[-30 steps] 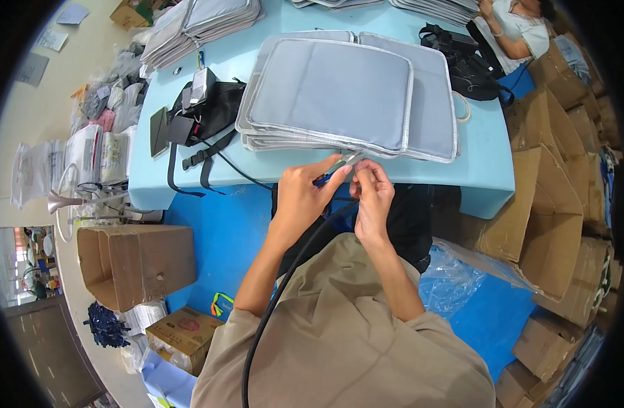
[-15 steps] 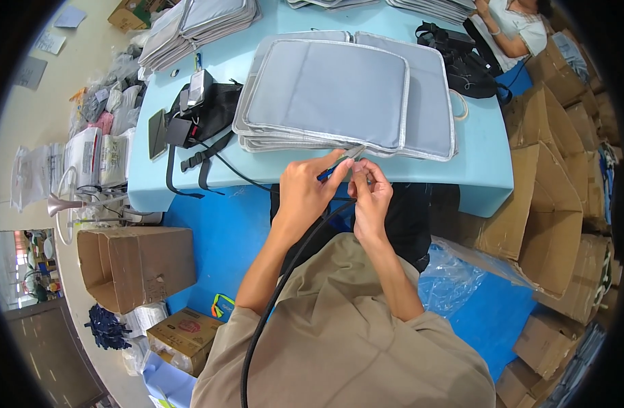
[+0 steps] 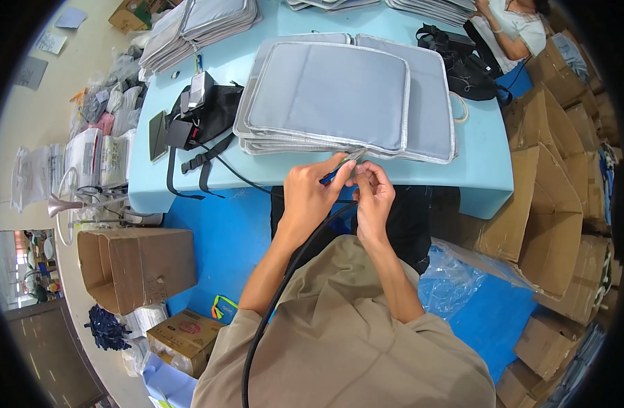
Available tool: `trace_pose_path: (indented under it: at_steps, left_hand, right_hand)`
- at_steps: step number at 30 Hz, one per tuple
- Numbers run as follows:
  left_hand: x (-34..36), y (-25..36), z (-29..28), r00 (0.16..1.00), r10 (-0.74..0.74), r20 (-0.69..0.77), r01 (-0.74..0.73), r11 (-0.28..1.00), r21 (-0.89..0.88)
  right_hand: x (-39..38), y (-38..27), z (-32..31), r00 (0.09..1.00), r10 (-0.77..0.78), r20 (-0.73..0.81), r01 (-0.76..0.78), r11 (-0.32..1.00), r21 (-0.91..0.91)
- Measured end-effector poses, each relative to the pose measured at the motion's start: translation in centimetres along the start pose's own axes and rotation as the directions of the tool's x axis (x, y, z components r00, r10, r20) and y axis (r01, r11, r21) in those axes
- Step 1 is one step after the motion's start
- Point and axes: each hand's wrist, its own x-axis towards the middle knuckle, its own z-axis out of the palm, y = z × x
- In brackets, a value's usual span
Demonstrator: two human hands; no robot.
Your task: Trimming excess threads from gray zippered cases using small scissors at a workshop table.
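Observation:
Grey fabric panels (image 3: 329,88) with pale bound edges lie stacked on the light blue table in front of me. At the near edge of the stack, my left hand (image 3: 308,198) is closed round small thread snips (image 3: 328,178) with a blue handle, most of it hidden by my fingers. Their metal tips point at the panels' bound edge. Close beside it, my right hand (image 3: 373,196) is closed in a pinch near the same edge. What its fingertips hold is too small to make out.
A black bag with straps and devices (image 3: 213,109) lies left of the stack, and another black bag (image 3: 462,64) lies right. A black cable (image 3: 285,279) runs past my left arm. Cardboard boxes (image 3: 547,211) crowd the right side. A person (image 3: 513,30) sits at the far right.
Both hands stay at the panels' near edge, with only a slight shift to the right. The snips remain in my left hand.

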Motion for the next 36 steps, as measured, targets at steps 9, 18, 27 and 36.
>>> trace_pose_path:
  at_steps: [9, 18, 27, 36]
  left_hand:
    - [-0.8, -0.5, -0.8, 0.992, -0.11, 0.06, 0.115, 0.989, -0.097]
    - [-2.5, -1.3, -0.2, 0.995, -0.092, 0.023, 0.095, 0.969, -0.23]
    - [-2.0, -1.4, 1.2, 0.992, 0.121, 0.036, -0.122, 0.991, 0.045]
    - [-1.8, -2.1, 1.8, 0.987, 0.163, -0.012, -0.162, 0.985, 0.064]
  right_hand:
    - [-0.4, 0.2, -1.5, 0.987, -0.139, 0.08, 0.146, 0.985, -0.09]
    - [1.5, -2.1, -2.8, 0.966, -0.249, -0.066, 0.24, 0.963, -0.12]
    - [1.6, -2.8, -2.0, 0.954, -0.272, -0.126, 0.255, 0.958, -0.131]
    - [2.1, -1.5, -2.8, 0.94, -0.32, -0.114, 0.299, 0.939, -0.172]
